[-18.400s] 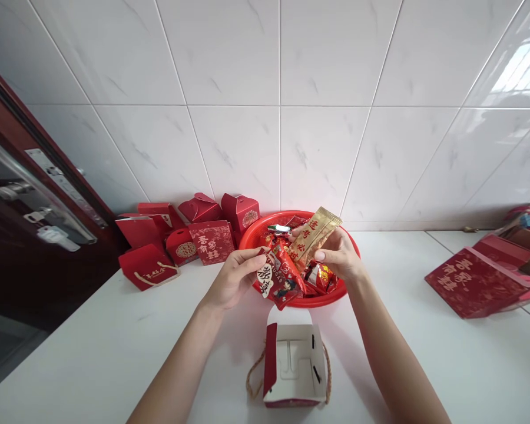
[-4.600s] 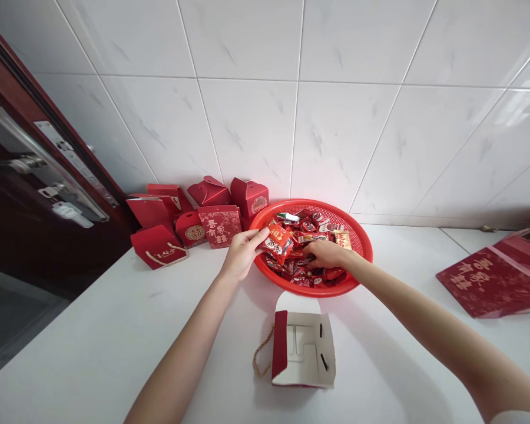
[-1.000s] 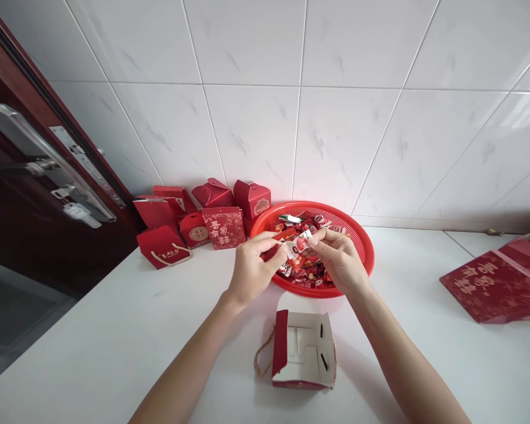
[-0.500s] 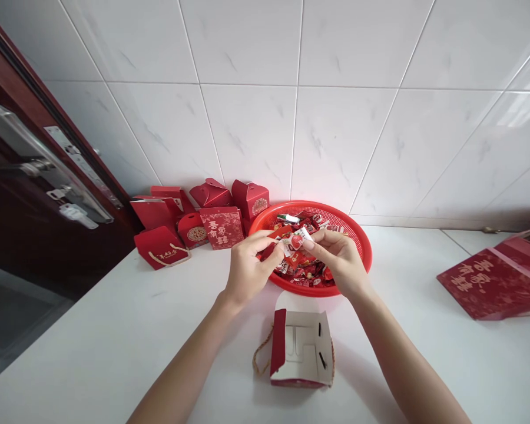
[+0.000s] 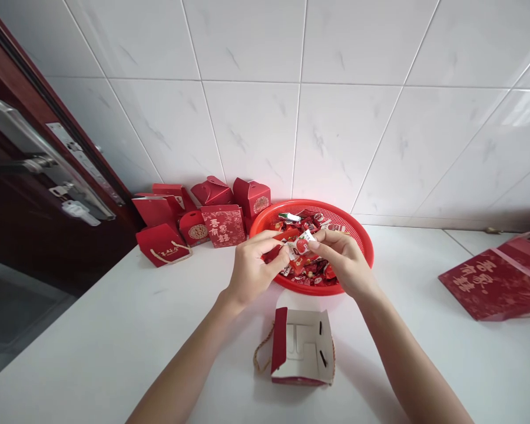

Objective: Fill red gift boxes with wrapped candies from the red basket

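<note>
A small wrapped candy (image 5: 304,242), white with a red picture on it, is pinched between my two hands. The fingertips of my left hand (image 5: 259,265) grip its left end, and those of my right hand (image 5: 341,259) hold its right end. Both hands are over a red plastic basket (image 5: 365,241) with many red-wrapped candies (image 5: 311,271) inside. Nearer to me, between my forearms, an open red gift box (image 5: 300,347) shows its white inside and rope handle.
Several red gift boxes (image 5: 223,227) stand against the tiled wall at the left. A red package (image 5: 499,280) with gold characters lies on the white table (image 5: 181,330) at the right. At far left is a dark red door (image 5: 30,224) with keys in its lock.
Both hands still hold the candy over the basket, with only a slight shift of the fingers. The view has moved a little; the boxes have stayed put.
</note>
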Tool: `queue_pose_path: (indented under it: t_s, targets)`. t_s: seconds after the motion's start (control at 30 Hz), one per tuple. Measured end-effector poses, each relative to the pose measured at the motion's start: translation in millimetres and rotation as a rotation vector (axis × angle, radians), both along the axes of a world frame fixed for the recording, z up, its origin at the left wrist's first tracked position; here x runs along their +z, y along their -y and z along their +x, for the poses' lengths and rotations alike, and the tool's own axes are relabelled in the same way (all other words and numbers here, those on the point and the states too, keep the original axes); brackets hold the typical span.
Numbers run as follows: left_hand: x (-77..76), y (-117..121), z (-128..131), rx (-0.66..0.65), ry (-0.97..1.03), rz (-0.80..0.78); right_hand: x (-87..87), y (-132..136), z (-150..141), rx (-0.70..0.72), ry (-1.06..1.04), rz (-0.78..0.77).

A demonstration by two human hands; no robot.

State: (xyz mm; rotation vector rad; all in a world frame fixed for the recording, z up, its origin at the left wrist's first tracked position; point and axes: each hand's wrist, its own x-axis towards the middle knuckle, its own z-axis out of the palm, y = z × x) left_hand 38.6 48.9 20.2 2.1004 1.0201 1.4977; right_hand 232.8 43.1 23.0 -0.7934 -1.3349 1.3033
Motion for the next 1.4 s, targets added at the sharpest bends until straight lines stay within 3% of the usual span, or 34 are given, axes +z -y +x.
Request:
queue_pose_path:
  t_s: [0.17,0.33,0.53,0.73,0.9,1.1,1.3,1.4]
  targets:
    - [-0.5,0,0,0.005,0.002,-0.005,2.6,4,-2,-0.065,0.034,0.066]
    - [3.4,2,-2,-0.070,0.020,-0.077,1.5,2,0,-0.057,-0.039,0.062]
    - [5.4,4,0,-0.109,0.083,-0.153,10.0,13,-3,-0.101,0.108,0.123]
    - [8.3,4,0,-0.207,0.309,-0.391,18.3,22,4,-0.159,0.190,0.218]
    - [14.9,5,2,-0.304,0.478,-0.600,23.6,24,15,-0.065,0.205,0.200]
    - [24.1,14,-2,-0.352,0.229,-0.568,26.0,37,16,-0.034,0.466,0.214]
    - [52.5,27,-34,-0.325,-0.070,-0.396,31.8,50,24,-0.026,0.613,0.263]
    - [60.9,38,-45,-0.526,-0.273,-0.427,31.4,50,23,-0.079,0.636,0.227]
